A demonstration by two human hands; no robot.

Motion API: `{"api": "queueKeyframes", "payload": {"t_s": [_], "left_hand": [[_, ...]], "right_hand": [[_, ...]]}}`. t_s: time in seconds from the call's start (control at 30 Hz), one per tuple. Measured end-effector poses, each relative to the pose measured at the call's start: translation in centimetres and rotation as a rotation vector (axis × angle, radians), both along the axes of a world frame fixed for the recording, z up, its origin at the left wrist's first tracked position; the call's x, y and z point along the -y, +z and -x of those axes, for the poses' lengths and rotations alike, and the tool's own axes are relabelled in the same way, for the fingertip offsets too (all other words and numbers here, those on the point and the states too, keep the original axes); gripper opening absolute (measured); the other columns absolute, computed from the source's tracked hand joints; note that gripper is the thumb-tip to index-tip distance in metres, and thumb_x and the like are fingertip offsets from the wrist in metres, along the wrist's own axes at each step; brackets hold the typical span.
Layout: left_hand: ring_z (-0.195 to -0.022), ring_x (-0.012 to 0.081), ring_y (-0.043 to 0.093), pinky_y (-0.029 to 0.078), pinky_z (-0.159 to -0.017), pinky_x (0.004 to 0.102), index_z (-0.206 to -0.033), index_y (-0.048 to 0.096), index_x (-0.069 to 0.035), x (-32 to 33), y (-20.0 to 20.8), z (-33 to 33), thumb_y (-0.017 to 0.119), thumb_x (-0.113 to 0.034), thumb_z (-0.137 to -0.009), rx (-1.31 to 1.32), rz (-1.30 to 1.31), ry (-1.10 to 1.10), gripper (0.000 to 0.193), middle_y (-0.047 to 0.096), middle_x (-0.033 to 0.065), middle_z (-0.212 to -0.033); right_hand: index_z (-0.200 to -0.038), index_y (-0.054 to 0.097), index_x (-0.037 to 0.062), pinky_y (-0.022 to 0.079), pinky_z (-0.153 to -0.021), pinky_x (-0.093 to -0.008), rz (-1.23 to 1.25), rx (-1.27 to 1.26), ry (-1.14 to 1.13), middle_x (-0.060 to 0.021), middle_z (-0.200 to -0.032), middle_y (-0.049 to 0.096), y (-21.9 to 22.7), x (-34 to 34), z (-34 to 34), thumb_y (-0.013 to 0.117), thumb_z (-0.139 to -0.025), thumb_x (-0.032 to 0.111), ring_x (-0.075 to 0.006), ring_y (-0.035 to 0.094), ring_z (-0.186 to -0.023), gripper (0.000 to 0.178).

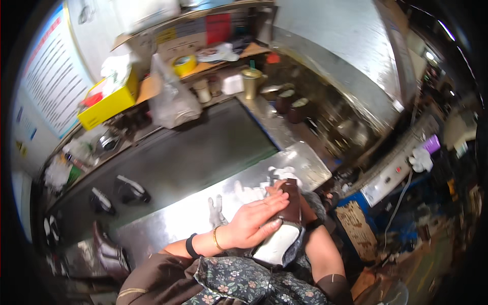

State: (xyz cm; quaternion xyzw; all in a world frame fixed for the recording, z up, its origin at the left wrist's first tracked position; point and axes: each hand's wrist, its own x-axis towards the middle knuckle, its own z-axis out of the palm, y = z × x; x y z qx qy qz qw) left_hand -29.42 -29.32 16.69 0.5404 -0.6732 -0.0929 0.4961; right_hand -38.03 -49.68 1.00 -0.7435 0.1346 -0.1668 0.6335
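A dark brown leather boot [290,207] is held close to my body, with a white last [278,245] showing at its near end. My left hand [255,219] lies across the boot, fingers stretched out flat and thumb near the white last. Behind the boot, my right hand [306,207] supports it from the right side; most of its fingers are hidden. A pale grey glove-like piece [216,211] lies on the metal worktop [178,223], with white crumpled items [249,193] beyond my left hand. Farther left, a glossy dark brown boot [108,251] stands by the worktop's edge.
Black shoes [131,190] with pale strips sit on the dark conveyor belt [203,140]. Beyond it are a plastic bag [173,96], a yellow box [109,101] and a gold-coloured cup [251,84]. Dark brown boots [299,109] stand at the back. A control panel [389,175] is on the right.
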Motion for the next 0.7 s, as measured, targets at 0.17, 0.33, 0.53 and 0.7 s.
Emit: {"api": "queueKeyframes", "payload": {"t_s": [0.17, 0.33, 0.53, 0.7], "left_hand": [[-0.135, 0.0388, 0.046, 0.04, -0.11, 0.0425, -0.135, 0.05, 0.006, -3.2, 0.2, -0.8, 0.057, -0.016, -0.096, 0.003, -0.003, 0.081, 0.046, 0.049, 0.025, -0.143], [-0.137, 0.038, 0.044, 0.038, -0.112, 0.0433, -0.134, 0.056, -0.001, -3.3, -0.4, -0.2, 0.056, -0.016, -0.097, -0.048, 0.082, 0.087, 0.04, 0.046, 0.0226, -0.146], [-0.136, 0.0389, 0.044, 0.041, -0.109, 0.0436, -0.131, 0.059, -0.003, -2.8, 0.0, 1.7, 0.058, -0.021, -0.098, -0.01, 0.165, 0.019, 0.038, 0.048, 0.0226, -0.144], [-0.132, 0.037, 0.049, 0.043, -0.107, 0.0436, -0.128, 0.06, -0.005, -1.3, -0.2, 2.9, 0.06, -0.019, -0.095, -0.041, 0.173, -0.025, 0.036, 0.054, 0.0201, -0.14]], "right_hand": [[-0.105, 0.061, 0.0041, 0.052, -0.085, -0.0333, -0.236, 0.08, 0.159, -0.0045, -0.091, 0.063, 4.2, -3.8, -4.2, 0.06, -0.094, 0.028, -0.0197, 0.064, -0.09, 0.026], [-0.103, 0.06, 0.0044, 0.051, -0.087, -0.0327, -0.57, 0.086, 0.27, -0.0052, -0.093, 0.062, 8.5, -3.7, -6.2, 0.059, -0.095, 0.027, -0.0197, 0.064, -0.09, 0.024], [-0.102, 0.059, 0.0048, 0.05, -0.088, -0.032, -0.891, 0.119, 0.236, -0.0059, -0.095, 0.061, 9.2, -3.8, -2.8, 0.058, -0.095, 0.026, -0.0197, 0.063, -0.09, 0.023], [-0.101, 0.058, 0.0051, 0.049, -0.09, -0.0314, -1.113, 0.206, 0.029, -0.0066, -0.097, 0.061, 7.3, -2.5, 2.5, 0.057, -0.096, 0.026, -0.0197, 0.062, -0.09, 0.021]]}}
